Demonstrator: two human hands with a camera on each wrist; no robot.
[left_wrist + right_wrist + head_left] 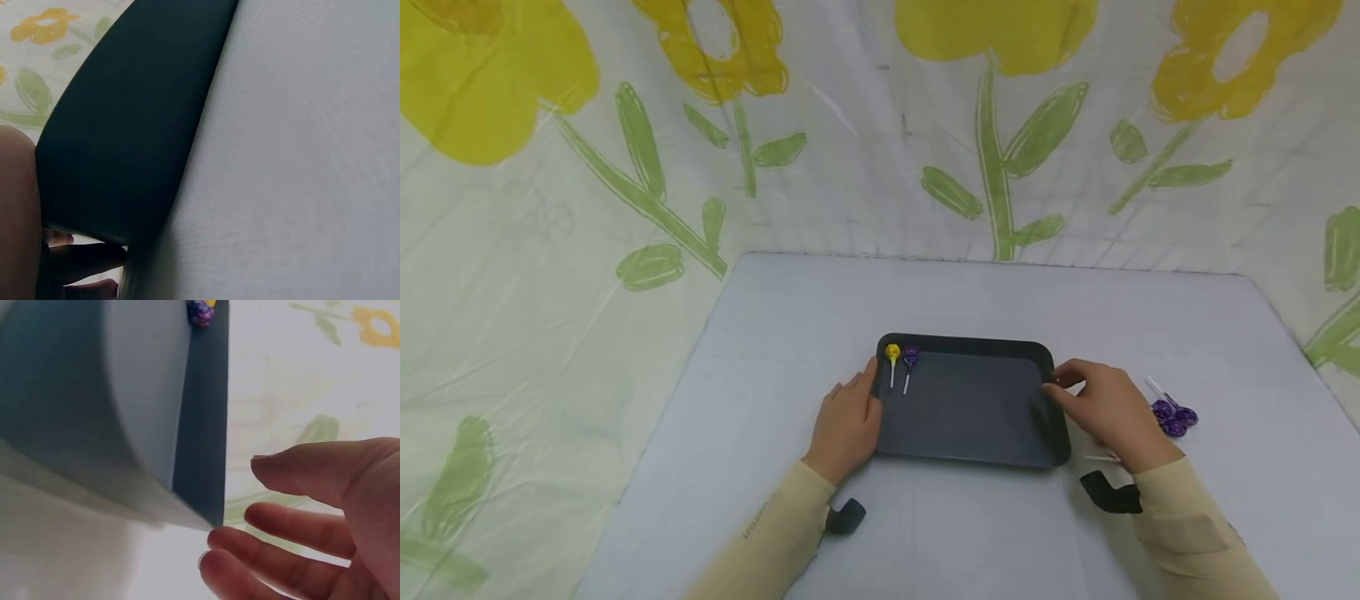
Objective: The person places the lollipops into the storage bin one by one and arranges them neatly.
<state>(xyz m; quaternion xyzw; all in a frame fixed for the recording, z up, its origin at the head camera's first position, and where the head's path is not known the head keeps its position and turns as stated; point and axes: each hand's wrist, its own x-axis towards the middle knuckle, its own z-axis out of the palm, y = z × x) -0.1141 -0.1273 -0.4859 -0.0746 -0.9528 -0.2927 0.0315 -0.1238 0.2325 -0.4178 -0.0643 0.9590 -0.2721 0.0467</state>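
So your table [925, 300] is a plain whitish one with a slight lavender tint, rounded at the far corners, with a few faint lines across the top. Right behind it you've got a pale, wrinkly sheet [850, 125], can't tell if it's cloth or plastic. It's covered in big yellow flowers [992, 33], a couple with white centres, on chunky green stems [996, 175] with fat leaves [1045, 129]. It runs down your left side too, and you get more of it along the right edge. Your light's pretty soft, kinda greyish, with weak shadows on the tabletop.
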